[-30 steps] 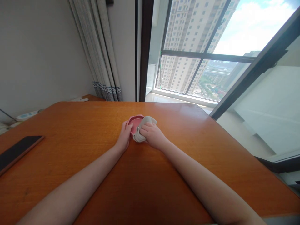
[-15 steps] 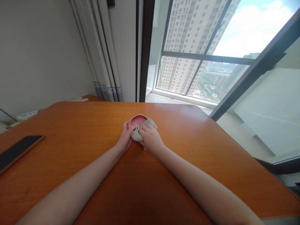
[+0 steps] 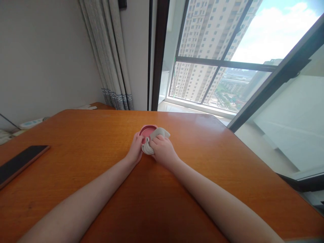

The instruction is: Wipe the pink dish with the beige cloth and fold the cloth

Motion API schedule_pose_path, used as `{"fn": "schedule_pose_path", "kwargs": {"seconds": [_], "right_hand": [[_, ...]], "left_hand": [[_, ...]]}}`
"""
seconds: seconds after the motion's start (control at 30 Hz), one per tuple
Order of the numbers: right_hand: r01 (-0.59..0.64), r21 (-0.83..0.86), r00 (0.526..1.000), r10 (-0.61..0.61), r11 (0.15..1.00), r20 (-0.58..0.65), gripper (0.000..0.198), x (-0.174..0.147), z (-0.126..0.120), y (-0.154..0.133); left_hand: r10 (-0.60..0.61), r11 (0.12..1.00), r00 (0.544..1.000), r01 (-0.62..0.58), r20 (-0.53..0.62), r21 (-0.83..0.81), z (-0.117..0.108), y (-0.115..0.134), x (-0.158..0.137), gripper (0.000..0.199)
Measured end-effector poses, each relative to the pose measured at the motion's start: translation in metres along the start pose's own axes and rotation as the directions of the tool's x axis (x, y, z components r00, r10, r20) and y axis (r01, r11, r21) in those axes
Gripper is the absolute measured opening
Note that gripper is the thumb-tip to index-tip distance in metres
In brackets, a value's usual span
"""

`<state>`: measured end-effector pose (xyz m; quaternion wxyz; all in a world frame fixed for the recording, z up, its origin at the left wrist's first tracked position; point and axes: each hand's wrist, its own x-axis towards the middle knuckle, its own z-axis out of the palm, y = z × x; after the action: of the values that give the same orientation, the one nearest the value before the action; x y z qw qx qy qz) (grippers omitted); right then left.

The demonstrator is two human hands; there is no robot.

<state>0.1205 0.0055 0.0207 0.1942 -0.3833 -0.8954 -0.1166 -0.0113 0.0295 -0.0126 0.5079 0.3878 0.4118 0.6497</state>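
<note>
A shallow pink bowl point(image 3: 147, 131) is over the wooden table, near the middle of the view, with its inside facing me. My left hand point(image 3: 136, 145) grips it at the left side, thumb over the near rim. Bunched in my right hand point(image 3: 162, 147) is a pale grey cloth point(image 3: 160, 133), which covers the bowl's right part and near edge. Folds of the cloth hang between my two hands. The right fingertips are partly hidden in the fabric.
The brown wooden table point(image 3: 101, 128) spreads beneath both arms. A dark flat phone-like slab point(image 3: 21, 163) lies at the left. A white power strip point(image 3: 31, 124) sits beyond the left edge. Behind stand a grey curtain point(image 3: 108, 54) and a large window point(image 3: 202, 81).
The bowl has tilted slightly and its far rim sits a little lower in view. The cloth's folds have shifted a bit against it. Both hands keep their hold.
</note>
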Motion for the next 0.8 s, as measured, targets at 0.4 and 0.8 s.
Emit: {"fn": "schedule_pose_path", "kwargs": {"seconds": [0.4, 0.8], "right_hand": [[0.175, 0.000, 0.981, -0.175, 0.985, 0.089, 0.019, -0.005, -0.012, 0.034], [-0.073, -0.003, 0.997, 0.073, 0.997, 0.032, 0.026, 0.000, 0.006, -0.003]], "left_hand": [[-0.131, 0.988, 0.978, 0.142, 0.164, -0.059, 0.008, 0.012, -0.006, 0.033], [-0.080, 0.989, 0.996, 0.084, 0.037, -0.125, 0.004, 0.003, -0.001, 0.037]]}}
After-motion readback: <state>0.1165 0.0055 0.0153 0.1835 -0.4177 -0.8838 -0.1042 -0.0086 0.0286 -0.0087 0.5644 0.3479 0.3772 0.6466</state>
